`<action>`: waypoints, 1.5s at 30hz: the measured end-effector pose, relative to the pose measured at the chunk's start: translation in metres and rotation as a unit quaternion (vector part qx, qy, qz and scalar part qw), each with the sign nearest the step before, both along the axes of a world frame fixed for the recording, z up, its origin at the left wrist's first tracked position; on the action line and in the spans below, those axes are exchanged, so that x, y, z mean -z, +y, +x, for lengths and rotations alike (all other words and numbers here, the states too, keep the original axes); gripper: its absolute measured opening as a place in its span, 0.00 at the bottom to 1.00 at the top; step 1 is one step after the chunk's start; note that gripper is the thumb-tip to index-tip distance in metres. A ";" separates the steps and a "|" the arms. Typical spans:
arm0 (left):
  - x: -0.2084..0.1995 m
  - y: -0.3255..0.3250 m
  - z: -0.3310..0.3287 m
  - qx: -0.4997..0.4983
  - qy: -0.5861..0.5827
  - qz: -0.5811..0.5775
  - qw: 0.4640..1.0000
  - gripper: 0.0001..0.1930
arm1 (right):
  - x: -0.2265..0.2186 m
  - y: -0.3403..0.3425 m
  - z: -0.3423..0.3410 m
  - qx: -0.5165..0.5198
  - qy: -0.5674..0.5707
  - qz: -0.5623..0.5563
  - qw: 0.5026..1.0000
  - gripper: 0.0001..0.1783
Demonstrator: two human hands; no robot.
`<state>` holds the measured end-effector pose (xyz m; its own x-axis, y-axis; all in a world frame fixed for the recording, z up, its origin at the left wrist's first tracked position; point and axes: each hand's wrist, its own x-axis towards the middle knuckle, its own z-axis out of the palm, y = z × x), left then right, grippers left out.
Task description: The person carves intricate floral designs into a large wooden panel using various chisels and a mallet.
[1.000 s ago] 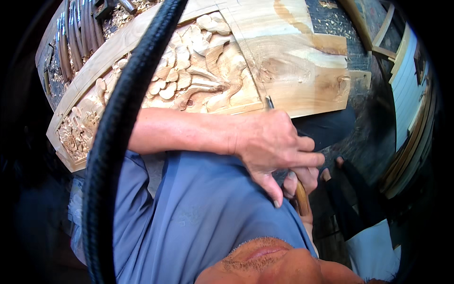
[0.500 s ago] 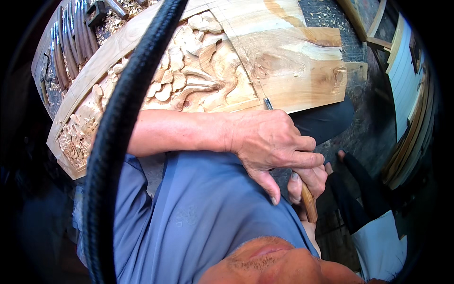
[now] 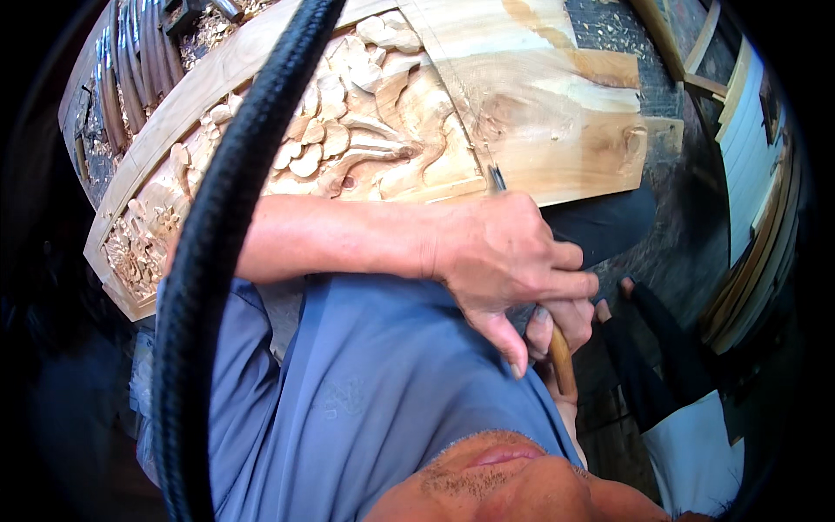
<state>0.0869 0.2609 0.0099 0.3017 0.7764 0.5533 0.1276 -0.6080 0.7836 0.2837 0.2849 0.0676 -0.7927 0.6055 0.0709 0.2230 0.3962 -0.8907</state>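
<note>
A carving chisel with a wooden handle (image 3: 564, 365) runs slantwise beneath both hands. Its dark metal blade (image 3: 497, 178) pokes out past my left hand (image 3: 509, 252) and meets the carved wooden panel (image 3: 457, 187) near its front edge, by a drawn line. My left hand is closed over the shaft, thumb sticking out toward me; its gripping fingers are partly hidden. Below it, my right hand (image 3: 576, 322) wraps around the handle, fingers touching those of the left. Leaf and branch shapes in relief cover the panel's left part; the right part is smooth board.
Several carving tools (image 3: 130, 74) lie in a row at the far left among wood chips (image 3: 213, 48). A black cable (image 3: 230, 183) crosses the view. Long boards (image 3: 752, 217) stand at the right, and another person's legs (image 3: 648, 361) show at lower right.
The panel appears slightly farther right in view. Both hands and the chisel have shifted a little upward in the picture, grip unchanged, with the blade still at the panel's edge.
</note>
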 end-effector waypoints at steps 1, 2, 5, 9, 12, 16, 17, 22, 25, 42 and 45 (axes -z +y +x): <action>0.002 -0.001 0.000 -0.006 0.004 -0.005 1.000 0.52 | 0.005 0.006 -0.001 -0.007 0.008 -0.002 1.000 0.13; 0.001 0.000 -0.002 -0.005 0.001 -0.003 1.000 0.52 | 0.002 0.005 -0.003 -0.005 0.002 0.001 1.000 0.14; -0.001 0.001 -0.002 -0.001 -0.003 -0.001 1.000 0.51 | -0.003 0.003 -0.005 0.002 -0.003 0.008 1.000 0.14; 0.003 0.000 -0.001 -0.019 0.019 -0.005 1.000 0.49 | 0.004 0.003 -0.005 0.002 0.016 0.008 1.000 0.14; -0.006 0.004 -0.013 -0.083 0.008 -0.012 0.996 0.47 | -0.011 0.007 -0.013 0.005 0.003 0.015 1.000 0.14; 0.000 0.002 -0.005 -0.075 -0.011 0.014 0.997 0.46 | -0.008 0.000 -0.005 0.007 0.007 0.007 1.000 0.14; 0.002 0.002 -0.003 -0.060 -0.015 0.028 0.998 0.46 | -0.008 -0.001 -0.006 0.005 0.009 0.004 1.000 0.14; 0.007 0.001 0.000 0.021 -0.045 0.048 0.998 0.45 | -0.006 -0.006 -0.003 0.015 -0.005 -0.002 1.000 0.15; 0.004 -0.001 -0.002 0.021 -0.033 0.039 0.998 0.46 | -0.011 -0.004 -0.001 0.017 -0.010 -0.007 1.000 0.15; -0.006 -0.005 -0.012 0.020 -0.034 -0.069 0.997 0.48 | -0.004 -0.008 -0.005 0.034 0.009 -0.001 0.999 0.12; -0.004 -0.003 -0.011 -0.003 -0.029 -0.052 0.998 0.47 | 0.002 -0.005 -0.004 0.025 0.013 -0.003 1.000 0.12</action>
<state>0.0759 0.2577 0.0137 0.2673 0.8316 0.4868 0.0830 -0.5232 0.8482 0.2799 0.2800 0.0659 -0.7599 0.6440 0.0881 0.2182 0.3804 -0.8987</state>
